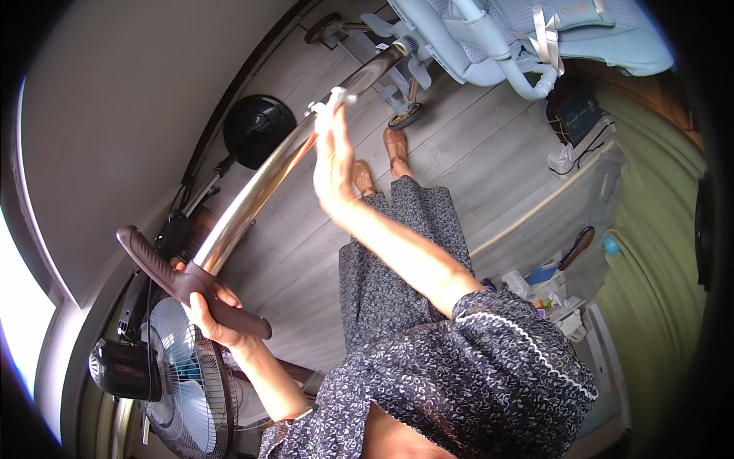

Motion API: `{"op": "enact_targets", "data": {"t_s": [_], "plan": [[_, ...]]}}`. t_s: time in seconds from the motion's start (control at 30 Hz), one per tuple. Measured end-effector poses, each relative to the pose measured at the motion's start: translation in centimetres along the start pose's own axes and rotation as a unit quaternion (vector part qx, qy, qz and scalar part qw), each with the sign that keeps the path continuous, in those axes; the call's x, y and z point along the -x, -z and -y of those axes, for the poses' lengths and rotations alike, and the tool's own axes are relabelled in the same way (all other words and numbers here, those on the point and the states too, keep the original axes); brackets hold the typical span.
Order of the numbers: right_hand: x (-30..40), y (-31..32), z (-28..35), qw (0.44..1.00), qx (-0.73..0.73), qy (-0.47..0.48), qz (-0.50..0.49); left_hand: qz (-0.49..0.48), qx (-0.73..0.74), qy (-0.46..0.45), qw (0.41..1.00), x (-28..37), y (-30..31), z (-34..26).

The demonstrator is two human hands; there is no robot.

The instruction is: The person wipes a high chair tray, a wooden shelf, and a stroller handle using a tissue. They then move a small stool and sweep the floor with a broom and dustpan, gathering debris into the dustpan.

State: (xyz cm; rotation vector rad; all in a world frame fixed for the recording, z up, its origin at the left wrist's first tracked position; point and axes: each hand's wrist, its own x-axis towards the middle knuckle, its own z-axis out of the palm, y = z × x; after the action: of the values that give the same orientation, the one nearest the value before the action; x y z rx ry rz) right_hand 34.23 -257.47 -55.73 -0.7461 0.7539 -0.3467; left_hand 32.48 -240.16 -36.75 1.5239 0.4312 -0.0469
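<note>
A shiny metal tube (238,221) with a brown T-shaped handle (198,287) slants across the view, from lower left to upper centre. My left hand (215,315) grips the handle close to where it meets the tube. My right hand (334,155) is at the tube's middle, its fingers stretched along a small crumpled white cloth or tissue (339,96) that touches the metal. The hand hides part of this white piece. At the tube's far end is a ribbed grey part (408,43), near the stroller frame.
A light blue stroller (487,40) stands at the top right, its wheel (405,116) near my feet. On the left are a round black base (259,131) and a standing fan (189,378). A green cloth cover (654,229) and small items (550,298) lie to the right.
</note>
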Motion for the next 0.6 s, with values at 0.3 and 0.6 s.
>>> {"op": "enact_targets", "data": {"t_s": [0.3, 0.6], "plan": [[14.9, -6.8, 6.4, 0.973, -0.059, -0.09, 0.203, -0.049, -0.002, 0.013, 0.999, 0.8, -1.9, 1.0], [-0.9, 0.2, 7.3, 0.787, 0.495, 0.26, 0.262, 0.013, 0.019, 0.002, 1.0, -0.3, 1.4, 1.8]]}}
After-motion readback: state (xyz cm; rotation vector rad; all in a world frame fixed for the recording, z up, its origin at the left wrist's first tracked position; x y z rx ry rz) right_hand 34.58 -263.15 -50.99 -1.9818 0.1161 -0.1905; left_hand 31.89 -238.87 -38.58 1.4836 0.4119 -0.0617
